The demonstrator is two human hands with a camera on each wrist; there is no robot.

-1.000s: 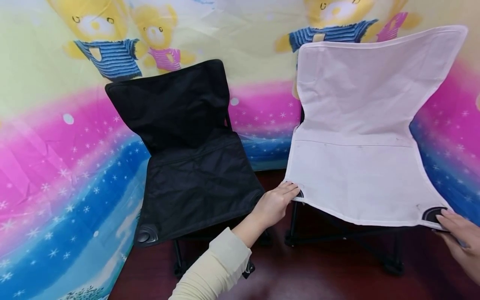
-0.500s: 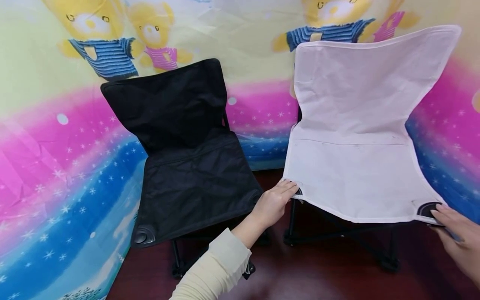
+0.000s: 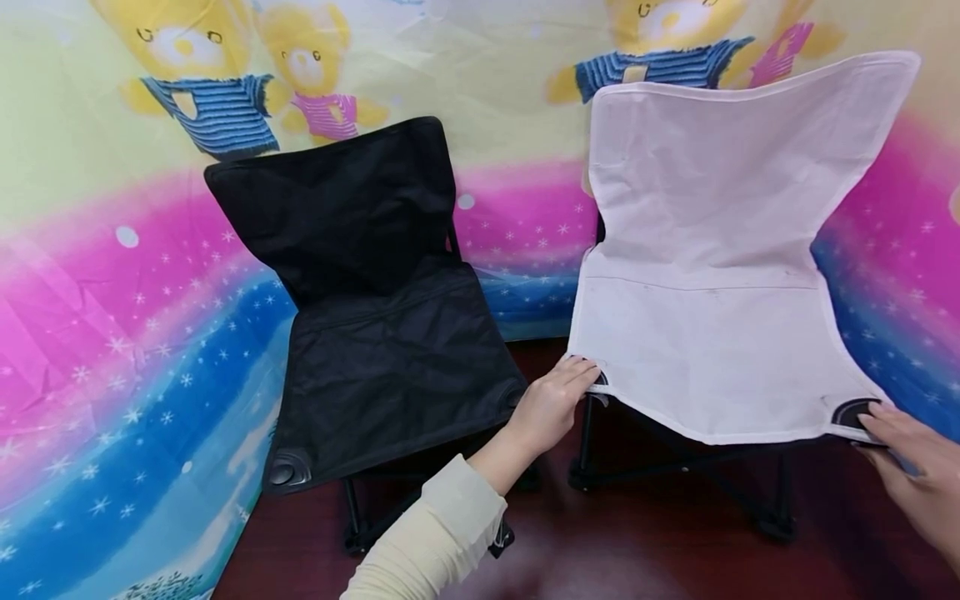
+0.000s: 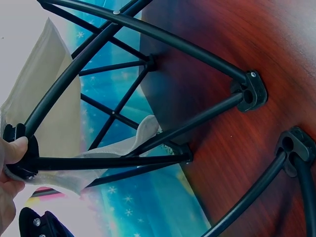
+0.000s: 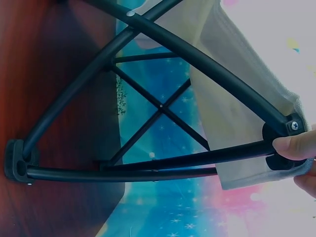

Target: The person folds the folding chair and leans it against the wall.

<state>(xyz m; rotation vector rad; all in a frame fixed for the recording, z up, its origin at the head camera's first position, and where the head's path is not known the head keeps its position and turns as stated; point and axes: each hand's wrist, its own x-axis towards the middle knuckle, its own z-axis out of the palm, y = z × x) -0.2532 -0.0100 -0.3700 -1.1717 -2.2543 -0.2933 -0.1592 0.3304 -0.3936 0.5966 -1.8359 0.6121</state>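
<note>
A white folding chair point(image 3: 705, 358) with a black frame stands on the right. My left hand point(image 3: 551, 404) grips its front left seat corner, fingers over the fabric. In the left wrist view the thumb point(image 4: 19, 149) presses the black corner bracket point(image 4: 32, 163) from below. At the front right corner, my right hand point(image 3: 911, 458) has its fingers on top, over the black patch point(image 3: 857, 413). Its thumb point(image 5: 291, 147) lies against the bracket point(image 5: 295, 125) on the underside. Crossed black tubes point(image 5: 161, 106) run beneath the seat.
A black folding chair point(image 3: 390, 350) stands close on the left, its near seat corner beside my left wrist. Behind both chairs hangs a printed sheet with bears point(image 3: 322, 67). The floor point(image 3: 622, 542) is dark red wood, and the chair feet point(image 3: 776, 527) rest on it.
The white chair's front right corner has shifted slightly left and up, with my right hand on it. My left hand keeps its hold. The head view has moved a little.
</note>
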